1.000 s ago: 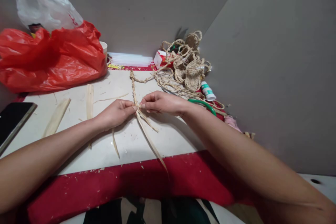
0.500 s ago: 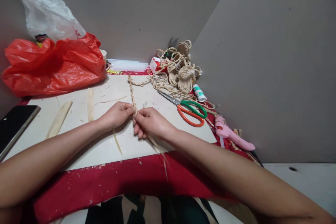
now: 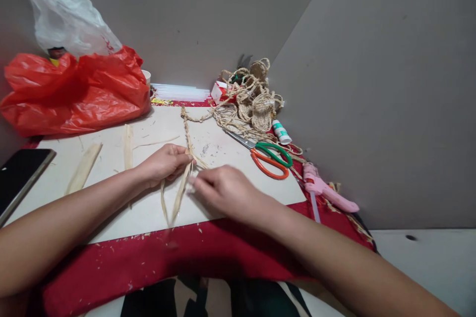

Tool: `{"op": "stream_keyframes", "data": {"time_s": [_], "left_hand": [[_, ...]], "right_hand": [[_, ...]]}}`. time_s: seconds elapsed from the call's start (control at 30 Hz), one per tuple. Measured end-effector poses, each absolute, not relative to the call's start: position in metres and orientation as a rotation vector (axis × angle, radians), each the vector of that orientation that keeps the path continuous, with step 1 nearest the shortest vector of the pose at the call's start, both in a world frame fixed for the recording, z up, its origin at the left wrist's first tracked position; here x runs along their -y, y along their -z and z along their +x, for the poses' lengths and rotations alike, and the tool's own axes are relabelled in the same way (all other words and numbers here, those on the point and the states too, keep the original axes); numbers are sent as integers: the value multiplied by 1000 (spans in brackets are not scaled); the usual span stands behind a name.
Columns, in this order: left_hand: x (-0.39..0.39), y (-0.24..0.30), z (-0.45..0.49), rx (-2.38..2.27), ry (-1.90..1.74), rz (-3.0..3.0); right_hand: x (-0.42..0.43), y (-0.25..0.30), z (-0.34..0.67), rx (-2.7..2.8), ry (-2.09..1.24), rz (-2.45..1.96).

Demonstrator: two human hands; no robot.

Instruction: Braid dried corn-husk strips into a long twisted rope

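A thin braided straw-coloured cord [image 3: 187, 131] runs down the white board, its upper end bending right toward a coiled heap. My left hand [image 3: 169, 162] pinches the cord at its lower end, thumb and forefinger closed on it. Below that pinch, loose flat fibre strands [image 3: 181, 193] hang apart over the board. Just right of them is my right hand [image 3: 225, 190], its fingertips smeared by motion beside the strands. Another strand passes behind the right hand's fingers, and whether they grip one is unclear.
Scissors [image 3: 270, 159] with green and orange handles lie right of my hands, below the coiled cord heap [image 3: 262, 109]. A glue stick [image 3: 281, 132] and pink glue gun [image 3: 327, 190] sit farther right. On the left are a red plastic bag [image 3: 78, 94], fibre strips [image 3: 84, 168] and a phone [image 3: 22, 178].
My right hand has left the pinch point, moving right and toward me. The loose strands have spread out below my left hand, which stays closed on the cord.
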State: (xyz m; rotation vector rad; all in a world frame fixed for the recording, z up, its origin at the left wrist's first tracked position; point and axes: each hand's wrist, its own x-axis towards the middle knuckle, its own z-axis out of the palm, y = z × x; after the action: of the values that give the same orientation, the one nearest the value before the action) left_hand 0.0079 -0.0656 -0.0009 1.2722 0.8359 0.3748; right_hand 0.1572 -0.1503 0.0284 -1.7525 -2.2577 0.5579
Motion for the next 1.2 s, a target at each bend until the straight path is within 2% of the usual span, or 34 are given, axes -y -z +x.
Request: {"op": "stream_keyframes", "data": {"time_s": [0.07, 0.13, 0.2, 0.33, 0.4, 0.73, 1.0, 1.2], "left_hand": [[65, -1, 7, -822, -369, 1252], [64, -2, 7, -811, -359, 1241], [63, -1, 7, -805, -350, 1239], [61, 1, 6, -783, -331, 1278], [60, 1, 5, -798, -317, 1313], [56, 1, 2, -905, -274, 1752], [61, 2, 5, -1018, -378, 2183], [62, -3, 2, -1083, -229, 2352]], "right_hand": [[143, -32, 169, 2037, -399, -1734], [130, -30, 176, 1939, -377, -1677], [117, -25, 178, 1964, -630, -1595], [97, -13, 173, 1824, -1445, -1438], [91, -11, 173, 1775, -1629, -1424], [74, -12, 181, 2010, -1548, -1411], [84, 3, 172, 1325, -1936, -1320], [94, 6, 161, 1029, -1911, -1327]]}}
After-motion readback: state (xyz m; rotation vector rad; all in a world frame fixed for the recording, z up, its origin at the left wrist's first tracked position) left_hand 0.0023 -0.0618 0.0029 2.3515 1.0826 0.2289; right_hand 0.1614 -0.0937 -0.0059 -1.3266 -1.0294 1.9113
